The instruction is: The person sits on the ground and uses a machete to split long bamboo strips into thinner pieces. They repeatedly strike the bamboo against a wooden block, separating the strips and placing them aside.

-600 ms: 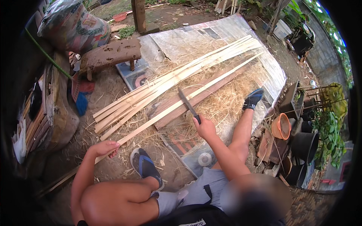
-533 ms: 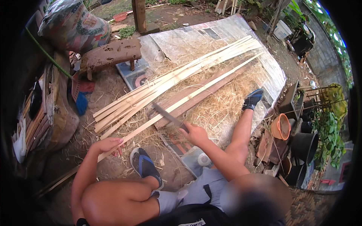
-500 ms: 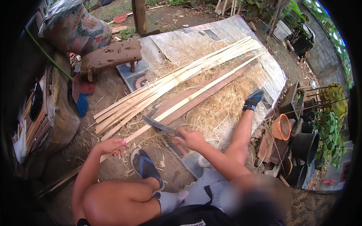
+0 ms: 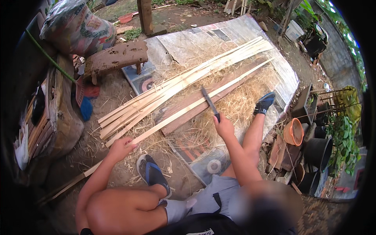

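Work looks mid-way, one strip in hand. Right hand (image 4: 225,127) clenched round the handle of a straight-bladed knife (image 4: 209,101), blade lying crosswise over the pale bamboo strip (image 4: 166,122) around its middle; can't tell if the edge bites or just hovers. Left hand (image 4: 122,149) grasps the same strip past the left edge of the printed sheet (image 4: 284,80), over the dirt ground (image 4: 111,88); the tail end pokes out beyond it, lower left. Strip runs up along the dark brown plank (image 4: 173,111), far tip overhanging the plank's far end, near the sheet's right edge. Done so far, judging by the thick heap of curly shavings (image 4: 239,102) along the plank's right side, plus more toward the sheet's left edge: plenty of scraping. Also a loose bundle of pale strips (image 4: 168,92) left of the plank, parallel-ish, near ends off the sheet's left edge, far ends close to its right edge. Can't tell if the bundle is finished, waiting or mixed; surfaces too small to judge. Left to do, best guess: at least the held strip, as the knife is over it; no cut-through or split visible on it.
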### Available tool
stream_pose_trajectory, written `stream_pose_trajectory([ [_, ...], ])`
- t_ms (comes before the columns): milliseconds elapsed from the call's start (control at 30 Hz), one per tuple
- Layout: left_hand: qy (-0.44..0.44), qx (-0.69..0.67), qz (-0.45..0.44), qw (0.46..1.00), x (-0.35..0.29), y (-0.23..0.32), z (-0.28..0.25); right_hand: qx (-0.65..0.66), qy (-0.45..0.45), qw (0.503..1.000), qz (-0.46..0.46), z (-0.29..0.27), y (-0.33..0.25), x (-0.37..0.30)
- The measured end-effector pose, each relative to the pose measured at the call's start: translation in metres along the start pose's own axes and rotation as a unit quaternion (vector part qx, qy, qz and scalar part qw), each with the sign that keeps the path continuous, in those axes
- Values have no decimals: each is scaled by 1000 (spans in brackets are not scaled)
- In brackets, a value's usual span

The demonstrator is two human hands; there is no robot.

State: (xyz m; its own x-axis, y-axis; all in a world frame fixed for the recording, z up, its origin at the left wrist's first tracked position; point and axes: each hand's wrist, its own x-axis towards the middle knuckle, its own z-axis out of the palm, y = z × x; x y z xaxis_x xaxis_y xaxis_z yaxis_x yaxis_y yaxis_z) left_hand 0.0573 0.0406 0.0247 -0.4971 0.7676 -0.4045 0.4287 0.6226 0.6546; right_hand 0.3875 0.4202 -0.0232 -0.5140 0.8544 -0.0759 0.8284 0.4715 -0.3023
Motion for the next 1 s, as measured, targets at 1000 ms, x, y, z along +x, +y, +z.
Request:
stream_pose_trajectory([
  [1000, -115, 45, 33, 992, 16, -1, 11, 44, -49, 997, -43, 16, -47, -36],
])
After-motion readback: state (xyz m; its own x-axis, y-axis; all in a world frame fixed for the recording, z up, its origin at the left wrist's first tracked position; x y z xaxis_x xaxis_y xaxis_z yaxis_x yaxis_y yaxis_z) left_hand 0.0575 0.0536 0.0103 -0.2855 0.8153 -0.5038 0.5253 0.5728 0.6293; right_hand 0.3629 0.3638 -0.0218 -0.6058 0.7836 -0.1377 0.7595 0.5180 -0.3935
